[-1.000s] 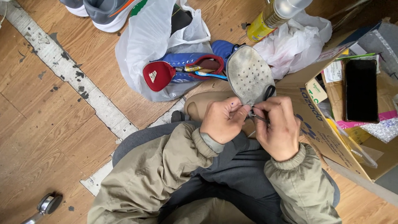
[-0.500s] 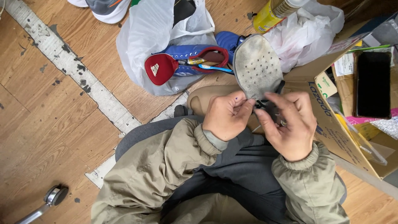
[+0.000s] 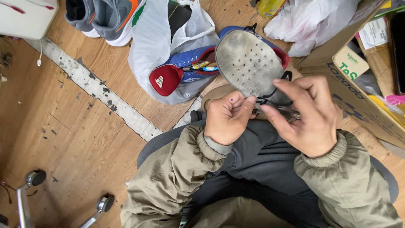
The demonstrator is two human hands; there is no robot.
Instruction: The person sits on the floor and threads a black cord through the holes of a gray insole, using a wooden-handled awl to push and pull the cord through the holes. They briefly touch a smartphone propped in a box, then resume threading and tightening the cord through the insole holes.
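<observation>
Worn wooden floor (image 3: 76,139) with white plastic bag (image 3: 156,46), grey sneakers (image 3: 105,17), blue shoe (image 3: 185,69), cardboard box (image 3: 358,97).

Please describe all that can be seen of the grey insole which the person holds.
The grey insole is flat, foot-shaped, of worn felt-like material, soiled, with many small holes. It is held tilted above the lap, its narrower end toward both hands. The left hand pinches that end; the right hand meets it beside a black cord. Behind it lies a blue shoe.

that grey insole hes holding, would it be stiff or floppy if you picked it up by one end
Probably floppy: the insole looks thin and flat, so held by one end it would likely droop. Likely light for its size, since the left hand and right hand work only at its lower end. Its worn, perforated surface seems unlikely to slip.
</observation>
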